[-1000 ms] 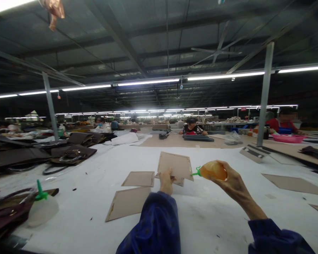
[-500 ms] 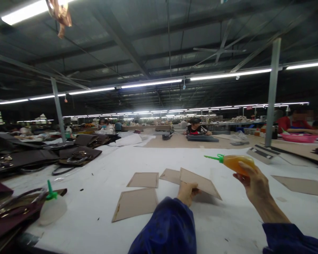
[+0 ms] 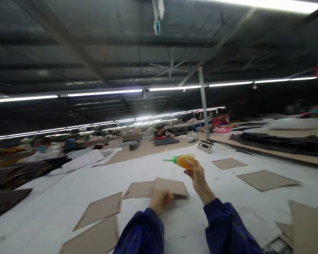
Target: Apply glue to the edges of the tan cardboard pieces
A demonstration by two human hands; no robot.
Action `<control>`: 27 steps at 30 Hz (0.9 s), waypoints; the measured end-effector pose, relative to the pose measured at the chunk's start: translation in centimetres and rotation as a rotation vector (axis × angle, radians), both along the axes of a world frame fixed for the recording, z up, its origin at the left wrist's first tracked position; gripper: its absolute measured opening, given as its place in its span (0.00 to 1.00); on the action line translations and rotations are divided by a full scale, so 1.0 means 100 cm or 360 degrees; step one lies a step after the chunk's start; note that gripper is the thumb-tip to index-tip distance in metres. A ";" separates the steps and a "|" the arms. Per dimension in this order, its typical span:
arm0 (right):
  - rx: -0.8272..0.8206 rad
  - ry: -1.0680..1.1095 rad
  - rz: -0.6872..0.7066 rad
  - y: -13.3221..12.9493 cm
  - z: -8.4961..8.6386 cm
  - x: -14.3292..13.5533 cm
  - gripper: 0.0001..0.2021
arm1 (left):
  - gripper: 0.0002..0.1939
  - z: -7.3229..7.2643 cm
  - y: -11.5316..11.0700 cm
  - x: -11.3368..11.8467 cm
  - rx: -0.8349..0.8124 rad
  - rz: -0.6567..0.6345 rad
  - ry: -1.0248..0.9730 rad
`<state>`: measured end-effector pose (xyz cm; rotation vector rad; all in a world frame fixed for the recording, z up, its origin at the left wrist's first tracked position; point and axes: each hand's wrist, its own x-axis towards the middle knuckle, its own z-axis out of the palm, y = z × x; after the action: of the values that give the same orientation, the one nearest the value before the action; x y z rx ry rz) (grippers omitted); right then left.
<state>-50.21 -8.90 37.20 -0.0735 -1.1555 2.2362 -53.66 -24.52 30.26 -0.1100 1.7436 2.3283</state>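
My right hand [image 3: 199, 179] is wrapped round a squeeze bottle [image 3: 182, 161] of amber liquid, tipped on its side with its green nozzle pointing left. It is raised above the white-covered table [image 3: 209, 222]. Lower and to the left, my left hand [image 3: 159, 201] is closed on the near edge of a flat taupe panel [image 3: 172, 185], tilted slightly up. This panel overlaps another taupe panel [image 3: 137, 189]. Two more, a panel [image 3: 100, 209] and a nearer panel [image 3: 92, 238], lie to the left. The fingers of my left hand are slightly blurred.
Further taupe panels, a small one [image 3: 228, 163] and a larger one [image 3: 267, 179], lie to the right. More board pieces [image 3: 308, 225] sit at the lower right corner. Dark stacked material [image 3: 288, 140] lies beyond. A metal post [image 3: 203, 102] and co-workers, one in red [image 3: 220, 120], are farther off.
The view has swung to the right, bringing the right-hand panels into sight. The panel in my left hand has come down flatter, nearer the table. My right hand keeps the bottle raised.
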 end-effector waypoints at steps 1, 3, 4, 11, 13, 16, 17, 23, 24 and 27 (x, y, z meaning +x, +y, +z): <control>-0.0008 0.0011 0.0003 0.001 -0.001 -0.001 0.20 | 0.11 0.001 0.003 -0.004 -0.0018 -0.0007 -0.0017; -0.0047 0.0023 -0.0005 0.003 -0.002 -0.003 0.15 | 0.09 0.000 0.010 -0.012 -0.0019 -0.0071 0.0007; -0.0074 0.0023 -0.0003 0.004 -0.003 -0.004 0.13 | 0.07 -0.001 0.014 -0.015 -0.0014 -0.0112 0.0017; -0.0374 -0.0006 -0.0065 0.021 -0.013 -0.014 0.11 | 0.02 -0.026 0.031 -0.015 -0.0103 -0.0140 0.0235; -0.0469 -0.0036 -0.0151 0.030 -0.018 -0.017 0.13 | 0.04 -0.033 0.034 -0.014 -0.0204 -0.0110 0.0365; -0.0580 -0.0095 -0.0300 0.043 -0.025 -0.021 0.15 | 0.04 -0.040 0.038 -0.014 -0.0315 -0.0093 0.0585; -0.0607 -0.0121 -0.0355 0.047 -0.026 -0.022 0.15 | 0.04 -0.042 0.038 -0.015 -0.0337 -0.0091 0.0650; -0.0656 -0.0232 -0.0787 0.089 -0.012 -0.026 0.17 | 0.17 -0.052 0.038 -0.021 -0.0436 -0.0062 0.0838; -0.0654 -0.0253 -0.0847 0.098 -0.006 -0.026 0.17 | 0.18 -0.053 0.038 -0.022 -0.0448 -0.0064 0.0848; -0.0604 -0.0347 -0.0968 0.123 0.013 -0.027 0.19 | 0.19 -0.055 0.039 -0.024 -0.0485 -0.0079 0.0858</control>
<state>-52.90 3.43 38.49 -0.7362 -0.6672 1.8829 -56.06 -20.63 24.80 0.5532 2.3033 2.1667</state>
